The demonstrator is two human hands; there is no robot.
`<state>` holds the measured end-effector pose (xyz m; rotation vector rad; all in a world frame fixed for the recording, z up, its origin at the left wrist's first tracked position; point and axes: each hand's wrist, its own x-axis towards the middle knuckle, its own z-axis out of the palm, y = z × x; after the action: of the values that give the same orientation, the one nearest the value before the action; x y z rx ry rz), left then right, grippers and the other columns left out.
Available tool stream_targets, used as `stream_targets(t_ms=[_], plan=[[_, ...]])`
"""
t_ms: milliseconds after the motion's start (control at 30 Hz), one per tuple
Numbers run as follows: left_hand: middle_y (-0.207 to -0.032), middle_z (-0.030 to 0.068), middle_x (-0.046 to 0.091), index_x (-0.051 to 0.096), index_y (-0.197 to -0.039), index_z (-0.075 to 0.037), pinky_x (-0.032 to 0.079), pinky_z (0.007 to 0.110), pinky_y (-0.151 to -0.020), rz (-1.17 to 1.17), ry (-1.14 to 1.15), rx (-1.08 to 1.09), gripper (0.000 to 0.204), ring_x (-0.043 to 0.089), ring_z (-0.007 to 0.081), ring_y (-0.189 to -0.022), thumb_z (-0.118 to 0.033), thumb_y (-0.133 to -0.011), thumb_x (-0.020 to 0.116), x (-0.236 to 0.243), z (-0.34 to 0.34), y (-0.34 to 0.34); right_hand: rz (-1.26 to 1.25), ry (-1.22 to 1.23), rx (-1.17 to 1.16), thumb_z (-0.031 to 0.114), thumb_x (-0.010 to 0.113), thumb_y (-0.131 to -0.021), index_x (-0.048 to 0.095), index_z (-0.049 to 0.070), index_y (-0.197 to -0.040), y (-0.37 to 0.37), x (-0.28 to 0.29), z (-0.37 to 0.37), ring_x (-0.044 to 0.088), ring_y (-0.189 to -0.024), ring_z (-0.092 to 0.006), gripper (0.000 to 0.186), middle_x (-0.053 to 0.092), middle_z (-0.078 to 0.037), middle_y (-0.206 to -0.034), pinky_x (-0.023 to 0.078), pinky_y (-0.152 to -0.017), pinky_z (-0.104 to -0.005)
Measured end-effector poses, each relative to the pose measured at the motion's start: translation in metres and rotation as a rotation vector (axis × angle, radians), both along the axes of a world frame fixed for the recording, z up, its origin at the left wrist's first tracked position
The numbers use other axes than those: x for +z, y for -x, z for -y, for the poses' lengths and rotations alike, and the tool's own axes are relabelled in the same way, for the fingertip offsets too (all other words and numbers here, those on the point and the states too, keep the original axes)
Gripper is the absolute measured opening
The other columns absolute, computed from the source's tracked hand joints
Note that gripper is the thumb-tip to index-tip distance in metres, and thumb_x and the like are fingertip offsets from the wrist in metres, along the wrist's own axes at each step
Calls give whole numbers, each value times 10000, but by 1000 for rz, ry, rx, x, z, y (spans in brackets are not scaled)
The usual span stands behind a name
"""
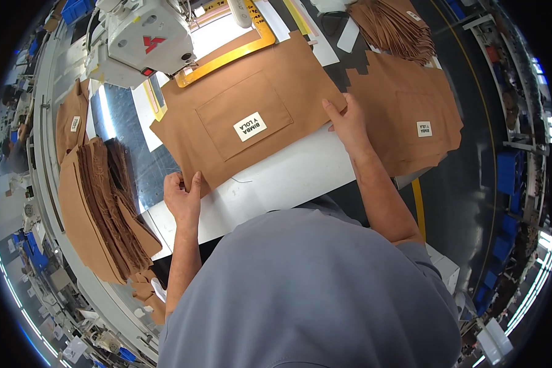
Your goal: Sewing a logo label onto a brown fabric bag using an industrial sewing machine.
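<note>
Two hands pinch one tan pocketed fabric panel [245,119] flat on the white tabletop [288,178] under the sewing machine [141,40], left hand [183,196] gripping its near-left corner, right hand [348,122] its right edge, pocket and label already on, stacked panels [98,202] waiting at left

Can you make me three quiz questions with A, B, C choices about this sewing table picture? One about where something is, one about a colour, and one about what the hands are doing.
1. Where is the sewing machine?
A. At the top left
B. At the bottom right
C. Under the table

2. What colour is the fabric panel with the pocket?
A. Blue
B. Brown
C. Green

3. What are the left hand and right hand doing?
A. Hanging in the air
B. Holding scissors
C. Holding the panel's edges

Answers:
1 A, the white machine sits at the upper left.
2 B, the panel is tan brown.
3 C, each hand grips one edge of the panel.
</note>
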<state>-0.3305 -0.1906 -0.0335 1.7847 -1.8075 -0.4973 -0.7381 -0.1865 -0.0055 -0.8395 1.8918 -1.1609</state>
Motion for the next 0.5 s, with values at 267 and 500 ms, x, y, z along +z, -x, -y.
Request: stream_targets(t_ms=[267, 500], plan=[[-1292, 178, 636, 637, -1188, -15, 465, 445, -1016, 244, 311, -84, 406, 611, 332, -1190, -126, -842, 817, 48, -11, 68, -9, 17, 250, 163, 650, -1001, 600, -77, -1214, 30, 5, 9, 721, -832, -171, 324, 716, -145, -1045, 629, -603, -284], [-1501, 126, 549, 574, -1415, -64, 379, 487, -1163, 159, 161, -570, 554, 464, 344, -1442, -133, -896, 754, 45, 48, 178, 48, -23, 394, 134, 619, -1014, 565, -74, -1264, 47, 8, 18, 706, -817, -147, 329, 718, -119, -956, 645, -654, -316]])
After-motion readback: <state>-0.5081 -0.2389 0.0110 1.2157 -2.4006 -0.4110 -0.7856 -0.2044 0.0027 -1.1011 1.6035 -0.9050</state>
